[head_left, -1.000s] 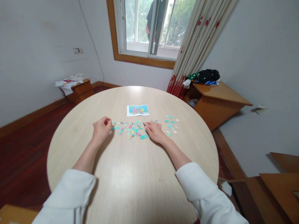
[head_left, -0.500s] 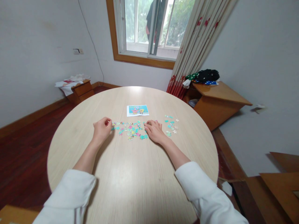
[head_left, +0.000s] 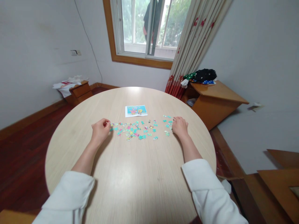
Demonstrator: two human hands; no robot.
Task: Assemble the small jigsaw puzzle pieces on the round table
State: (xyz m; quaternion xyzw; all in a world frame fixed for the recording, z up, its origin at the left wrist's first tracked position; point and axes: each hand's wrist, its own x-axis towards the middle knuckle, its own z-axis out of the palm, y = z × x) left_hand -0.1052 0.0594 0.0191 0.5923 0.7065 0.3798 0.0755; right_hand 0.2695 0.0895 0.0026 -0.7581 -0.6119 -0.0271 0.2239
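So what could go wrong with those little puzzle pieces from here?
The right hand is close beside the smaller group of pieces, so it might nudge some out of place. Many pieces in the main spread are a similar teal, so they could be mixed up. The left hand is close to that spread's left end, so a careless sweep might scatter it.

Single head-worn cam, above the near side of the round table [head_left: 130,165], facing forward and down. Wide view: left hand [head_left: 100,130] and right hand [head_left: 180,127] at middle distance, window [head_left: 136,28] beyond the table (its top edge cropped).
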